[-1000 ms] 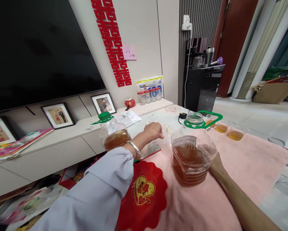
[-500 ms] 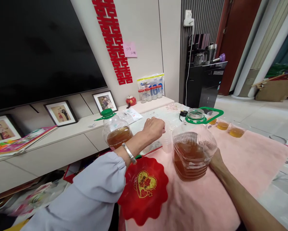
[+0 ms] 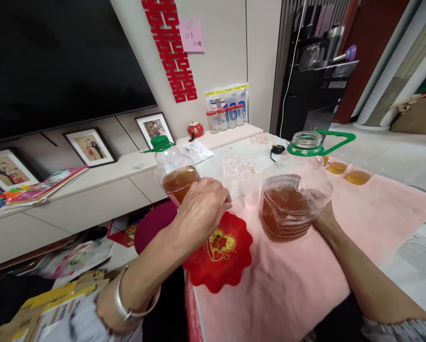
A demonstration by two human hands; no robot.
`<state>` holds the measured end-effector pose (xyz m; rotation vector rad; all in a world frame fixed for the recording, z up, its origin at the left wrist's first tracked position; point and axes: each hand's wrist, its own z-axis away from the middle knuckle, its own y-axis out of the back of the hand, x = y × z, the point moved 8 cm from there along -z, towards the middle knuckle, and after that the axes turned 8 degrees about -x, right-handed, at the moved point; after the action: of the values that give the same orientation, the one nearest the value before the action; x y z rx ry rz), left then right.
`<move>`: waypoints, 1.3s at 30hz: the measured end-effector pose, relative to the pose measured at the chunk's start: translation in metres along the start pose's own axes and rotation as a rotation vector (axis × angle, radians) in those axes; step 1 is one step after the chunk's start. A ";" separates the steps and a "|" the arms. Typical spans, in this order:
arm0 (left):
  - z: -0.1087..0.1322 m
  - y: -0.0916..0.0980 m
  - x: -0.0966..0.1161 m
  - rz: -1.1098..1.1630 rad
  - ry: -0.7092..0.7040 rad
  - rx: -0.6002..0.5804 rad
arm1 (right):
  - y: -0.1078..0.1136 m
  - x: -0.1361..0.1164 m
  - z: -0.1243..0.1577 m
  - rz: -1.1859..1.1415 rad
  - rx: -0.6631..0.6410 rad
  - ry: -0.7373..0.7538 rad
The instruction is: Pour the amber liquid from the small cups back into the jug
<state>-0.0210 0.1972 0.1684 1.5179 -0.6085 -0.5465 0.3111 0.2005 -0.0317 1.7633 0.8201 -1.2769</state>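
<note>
My left hand (image 3: 206, 203) is closed, its fingers curled inward above the far edge of a red scalloped plate (image 3: 230, 273). Whatever those fingers may hold is hidden from view. Against the right side of a clear plastic jug (image 3: 286, 221) of brown liquid lies my right hand (image 3: 322, 216), gripping it; part of the hand shows through the plastic. The jug stands uncapped on a pink cloth (image 3: 284, 289), with a green handle ring at its neck. Just left of it is a clear plastic cup (image 3: 251, 191).
A second jug (image 3: 180, 183) with a green cap stands beyond my left hand. Cups of amber liquid (image 3: 358, 176) sit at the cloth's far right. Behind are a black coiled item (image 3: 277, 151), red-lidded jars (image 3: 231, 118) and framed photos (image 3: 89, 147) on a low cabinet.
My left hand has moved back toward me and slightly left, from beside the clear cup to over the plate. My right hand stays at the jug. The camera view has tilted down.
</note>
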 end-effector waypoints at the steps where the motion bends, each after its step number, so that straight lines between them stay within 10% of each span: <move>1: 0.011 -0.010 -0.002 0.009 -0.006 0.004 | 0.000 0.000 0.000 0.000 -0.003 0.004; 11: 0.073 -0.086 -0.025 0.000 -0.029 0.158 | 0.002 -0.010 0.000 -0.006 0.013 0.066; 31: 0.089 -0.072 -0.005 -0.015 0.003 0.194 | 0.004 -0.002 -0.001 -0.039 0.011 0.027; 39: 0.057 -0.084 0.058 0.605 0.152 0.154 | 0.000 -0.003 0.000 -0.178 -0.006 0.025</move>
<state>-0.0129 0.1169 0.0842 1.4073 -0.9571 0.0799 0.3098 0.2002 -0.0287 1.7354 1.0129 -1.3675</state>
